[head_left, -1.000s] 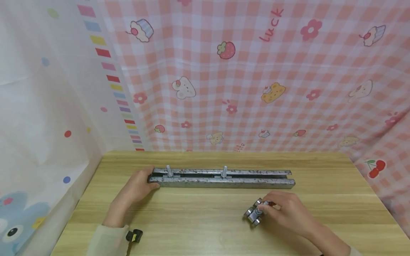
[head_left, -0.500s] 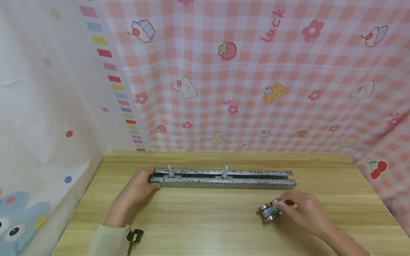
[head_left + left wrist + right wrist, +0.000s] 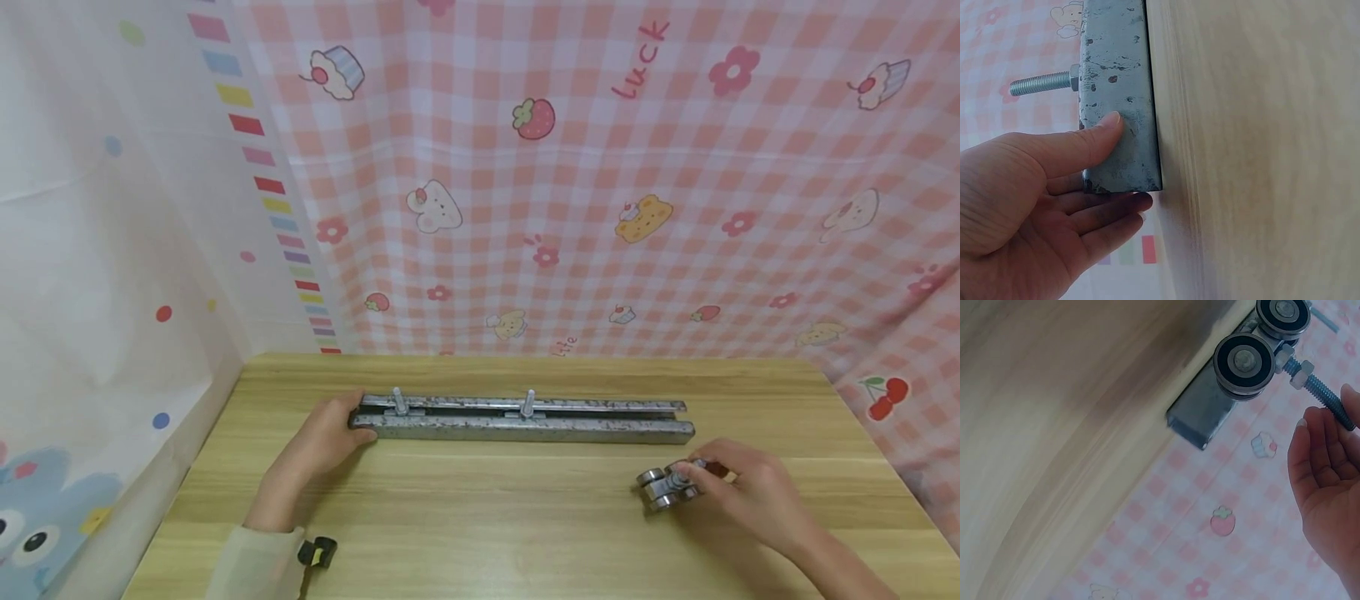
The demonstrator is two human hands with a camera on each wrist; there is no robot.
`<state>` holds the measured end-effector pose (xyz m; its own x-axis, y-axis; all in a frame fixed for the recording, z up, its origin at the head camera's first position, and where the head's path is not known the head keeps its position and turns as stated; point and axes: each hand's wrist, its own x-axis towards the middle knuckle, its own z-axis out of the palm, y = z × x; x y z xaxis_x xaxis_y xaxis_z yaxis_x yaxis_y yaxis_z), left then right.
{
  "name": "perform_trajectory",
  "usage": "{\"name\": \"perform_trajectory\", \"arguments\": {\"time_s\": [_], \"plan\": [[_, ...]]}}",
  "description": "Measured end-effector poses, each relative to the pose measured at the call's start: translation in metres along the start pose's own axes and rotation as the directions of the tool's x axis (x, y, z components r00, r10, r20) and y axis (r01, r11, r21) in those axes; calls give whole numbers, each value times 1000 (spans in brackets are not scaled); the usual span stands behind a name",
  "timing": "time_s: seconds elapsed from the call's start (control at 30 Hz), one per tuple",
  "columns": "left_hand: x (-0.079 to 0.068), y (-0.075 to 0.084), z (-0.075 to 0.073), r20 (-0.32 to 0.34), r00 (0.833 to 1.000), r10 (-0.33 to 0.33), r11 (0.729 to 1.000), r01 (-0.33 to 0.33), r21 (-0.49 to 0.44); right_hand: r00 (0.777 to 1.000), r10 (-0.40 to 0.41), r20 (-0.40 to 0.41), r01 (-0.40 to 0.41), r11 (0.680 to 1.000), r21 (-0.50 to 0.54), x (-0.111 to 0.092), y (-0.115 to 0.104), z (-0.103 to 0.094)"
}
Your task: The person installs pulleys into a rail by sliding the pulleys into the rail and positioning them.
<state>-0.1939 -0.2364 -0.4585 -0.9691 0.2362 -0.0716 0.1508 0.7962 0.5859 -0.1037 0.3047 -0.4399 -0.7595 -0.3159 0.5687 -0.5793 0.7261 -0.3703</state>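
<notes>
A slotted grey metal track [image 3: 532, 429] with dark specks lies lengthwise on the table. Two threaded bolts, a left bolt [image 3: 398, 402] and a right bolt [image 3: 528, 403], stand up through its slot. My left hand [image 3: 322, 437] grips the track's left end, its thumb [image 3: 1107, 128] on the front face in the left wrist view. Near the track's right end, in front of it, my right hand [image 3: 753, 492] pinches the threaded bolt of a roller trolley [image 3: 663, 486]. In the right wrist view the trolley's wheels [image 3: 1244, 360] and the nuts on its bolt [image 3: 1316, 390] show.
The wood-grain table [image 3: 480, 525] is bounded at the back by a pink checked cloth [image 3: 480, 250] and at the left by a white printed cloth [image 3: 150, 233]. A small black clip [image 3: 317, 552] sits by the left sleeve [image 3: 255, 562].
My right hand has carried the trolley rightward and slightly back, toward the track's right end, turning it on the way. My left hand stays on the track.
</notes>
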Motion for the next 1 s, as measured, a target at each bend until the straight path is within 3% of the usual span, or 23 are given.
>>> {"name": "perform_trajectory", "arguments": {"time_s": [0.43, 1.0], "plan": [[0, 2, -1, 15, 1000, -16, 1000, 16, -12, 995, 88, -49, -90, 995, -34, -6, 18, -22], [-1, 4, -2, 23, 999, -32, 999, 32, -20, 988, 129, -89, -134, 990, -52, -3, 53, -36]]}}
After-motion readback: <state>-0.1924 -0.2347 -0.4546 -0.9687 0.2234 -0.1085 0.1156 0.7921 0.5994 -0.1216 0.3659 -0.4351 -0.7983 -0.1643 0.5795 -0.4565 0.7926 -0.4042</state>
